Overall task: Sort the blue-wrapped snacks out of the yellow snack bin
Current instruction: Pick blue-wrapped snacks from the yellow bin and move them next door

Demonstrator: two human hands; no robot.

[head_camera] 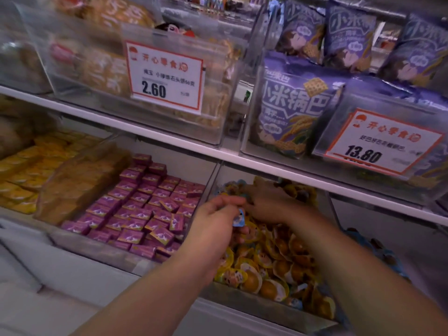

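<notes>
Left hand (213, 224) pinches blue-wrapped snack (238, 218) above yellow snack bin (261, 309) — right hand's (271, 204) grip seemingly empty, blurred.

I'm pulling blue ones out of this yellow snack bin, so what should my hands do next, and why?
Probably lift the left hand clear of the yellow snack bin and drop its catch elsewhere. It already holds a blue-wrapped snack, while the right hand lies deeper among the yellow snacks, where more blue shows at the back.
</notes>
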